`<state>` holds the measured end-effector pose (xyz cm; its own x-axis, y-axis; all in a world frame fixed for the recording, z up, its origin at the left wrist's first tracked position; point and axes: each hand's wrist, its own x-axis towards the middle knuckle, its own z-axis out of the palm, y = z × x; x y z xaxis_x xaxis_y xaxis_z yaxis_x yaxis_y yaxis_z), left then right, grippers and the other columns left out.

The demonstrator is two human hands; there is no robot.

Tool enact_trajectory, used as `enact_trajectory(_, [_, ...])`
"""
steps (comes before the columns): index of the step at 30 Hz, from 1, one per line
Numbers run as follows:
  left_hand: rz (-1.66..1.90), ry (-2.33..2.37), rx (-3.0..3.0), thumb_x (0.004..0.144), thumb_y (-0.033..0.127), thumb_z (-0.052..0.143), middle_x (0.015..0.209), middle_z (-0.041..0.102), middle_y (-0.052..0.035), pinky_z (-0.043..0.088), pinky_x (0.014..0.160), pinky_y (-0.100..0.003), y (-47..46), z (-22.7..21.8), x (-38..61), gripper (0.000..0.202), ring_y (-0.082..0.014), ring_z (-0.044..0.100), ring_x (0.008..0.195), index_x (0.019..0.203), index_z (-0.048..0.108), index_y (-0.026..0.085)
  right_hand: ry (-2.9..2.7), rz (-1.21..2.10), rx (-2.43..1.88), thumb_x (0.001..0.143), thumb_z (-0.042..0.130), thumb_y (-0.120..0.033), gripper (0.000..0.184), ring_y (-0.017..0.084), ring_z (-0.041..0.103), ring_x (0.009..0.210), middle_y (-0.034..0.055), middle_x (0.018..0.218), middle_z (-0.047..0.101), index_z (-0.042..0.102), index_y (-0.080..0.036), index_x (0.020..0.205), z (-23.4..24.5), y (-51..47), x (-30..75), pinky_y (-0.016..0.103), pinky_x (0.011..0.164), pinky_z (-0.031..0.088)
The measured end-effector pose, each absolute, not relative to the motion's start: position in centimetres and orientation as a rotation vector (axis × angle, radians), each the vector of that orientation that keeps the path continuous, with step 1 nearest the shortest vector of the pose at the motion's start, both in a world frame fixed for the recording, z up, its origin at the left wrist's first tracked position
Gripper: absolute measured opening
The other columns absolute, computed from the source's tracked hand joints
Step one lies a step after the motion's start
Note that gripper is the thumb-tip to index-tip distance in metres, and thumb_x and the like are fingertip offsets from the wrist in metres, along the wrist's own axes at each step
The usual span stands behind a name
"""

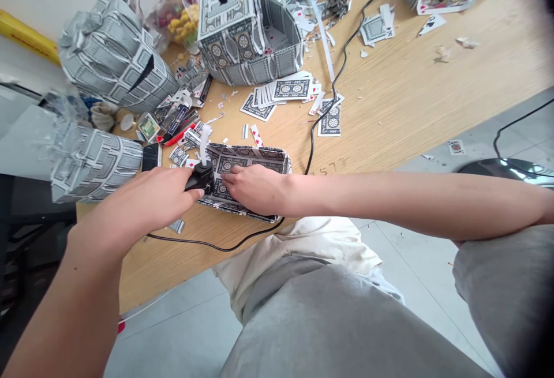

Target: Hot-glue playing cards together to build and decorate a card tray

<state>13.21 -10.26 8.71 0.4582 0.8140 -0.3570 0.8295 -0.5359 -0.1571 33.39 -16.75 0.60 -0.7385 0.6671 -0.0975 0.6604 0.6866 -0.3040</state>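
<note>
My left hand (171, 193) is wrapped round a black hot glue gun (201, 178) with a white glue stick (205, 140) poking up from it. The gun is at the left end of an open-topped box (236, 151) made of grey-patterned playing cards. My right hand (253, 187) reaches into this box, fingers stretched out and fingertips on the cards inside. It grips nothing that I can see. The far wall and part of the near wall show, while my right hand and wrist cover much of the interior.
Behind the box lie a fanned stack of cards (291, 88) and a larger card-built box (231, 20). Card-built round shapes (116, 55) stand at the left. A black cord (345, 55) crosses the wooden table (398, 89). Scraps, card packs and a red-handled tool (179, 133) lie about.
</note>
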Motion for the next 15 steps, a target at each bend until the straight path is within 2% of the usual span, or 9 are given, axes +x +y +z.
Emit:
enact_trajectory(2, [-0.858, 1.520, 2.603, 0.091, 0.049, 0.061, 0.081, 0.076, -0.0103, 0.048, 0.063, -0.042, -10.3, 9.1, 14.2, 0.023, -0.0327, 0.070, 0.071, 0.085, 0.065, 0.027, -2.854, 0.494, -1.112, 0.106, 0.040, -0.005, 0.040, 0.028, 0.069, 0.122, 0.0191, 0.137, 0.074, 0.077, -0.008, 0.122, 0.4, -16.7, 33.4, 0.038, 0.092, 0.058])
enact_trajectory(5, [-0.879, 1.534, 2.648, 0.100, 0.050, 0.048, 0.088, 0.076, -0.0127, 0.052, 0.070, -0.046, -10.4, 9.3, 15.3, 0.031, -0.0356, 0.072, 0.080, 0.097, 0.066, 0.025, -2.848, 0.499, -1.107, 0.106, 0.040, -0.005, 0.041, 0.028, 0.069, 0.122, 0.0199, 0.137, 0.074, 0.078, -0.009, 0.121, 0.0, -16.6, 33.3, 0.039, 0.093, 0.058])
enact_trajectory(8, [-0.824, 1.587, 2.675, 0.100, 0.049, 0.050, 0.097, 0.077, -0.0168, 0.055, 0.075, -0.052, -10.1, 8.8, 15.6, 0.031, -0.0406, 0.076, 0.090, 0.102, 0.068, 0.024, -2.839, 0.518, -1.111, 0.107, 0.040, -0.006, 0.040, 0.028, 0.069, 0.123, 0.0207, 0.139, 0.073, 0.077, -0.008, 0.122, -0.1, -16.6, 33.2, 0.040, 0.096, 0.058])
enact_trajectory(11, [-0.758, 1.624, 2.709, 0.099, 0.048, 0.053, 0.098, 0.078, -0.0188, 0.057, 0.078, -0.057, -9.7, 8.1, 15.6, 0.032, -0.0439, 0.076, 0.092, 0.106, 0.071, 0.024, -2.841, 0.525, -1.115, 0.107, 0.041, -0.006, 0.039, 0.027, 0.069, 0.124, 0.0206, 0.140, 0.072, 0.077, -0.008, 0.123, 0.0, -16.6, 33.2, 0.039, 0.099, 0.057])
enact_trajectory(15, [-0.688, 1.610, 2.756, 0.101, 0.047, 0.050, 0.101, 0.078, -0.0194, 0.059, 0.076, -0.057, -9.7, 7.8, 15.9, 0.034, -0.0435, 0.077, 0.094, 0.110, 0.071, 0.022, -2.842, 0.532, -1.131, 0.107, 0.040, -0.005, 0.040, 0.027, 0.069, 0.124, 0.0208, 0.139, 0.073, 0.076, -0.008, 0.123, 0.4, -16.7, 33.3, 0.039, 0.097, 0.058])
